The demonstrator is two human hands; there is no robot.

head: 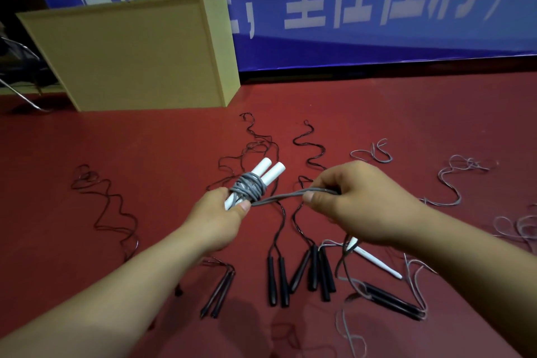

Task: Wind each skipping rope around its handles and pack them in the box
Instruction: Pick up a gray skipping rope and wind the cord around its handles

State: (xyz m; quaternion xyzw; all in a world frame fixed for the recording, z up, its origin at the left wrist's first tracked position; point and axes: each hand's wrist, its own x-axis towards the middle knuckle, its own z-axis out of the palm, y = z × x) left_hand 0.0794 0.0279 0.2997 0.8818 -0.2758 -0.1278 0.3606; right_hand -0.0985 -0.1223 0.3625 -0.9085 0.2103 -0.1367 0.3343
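Hands both gripping: left (pixel 216 219) round two white handles (pixel 266 173), right (pixel 360 203) pinching one doubled grey rope (pixel 279 197).

Dim, soft focus, wide-angle edge distortion

Grey rope (pixel 249 187) coiled round white handles (pixel 268 173)

Two bare forearms come up from the bottom edge, and there's no sleeve on either one, no cuff anywhere up to the frame's border. The left hand (pixel 216 216) is bare: no glove, no ring, no watch or band at the wrist. The right hand (pixel 364 203) is just as plain, with bare fingers and a bare wrist. Short, trimmed nails show on both thumbs. That's all of the person in view: two forearms and two hands, no clothing at all.
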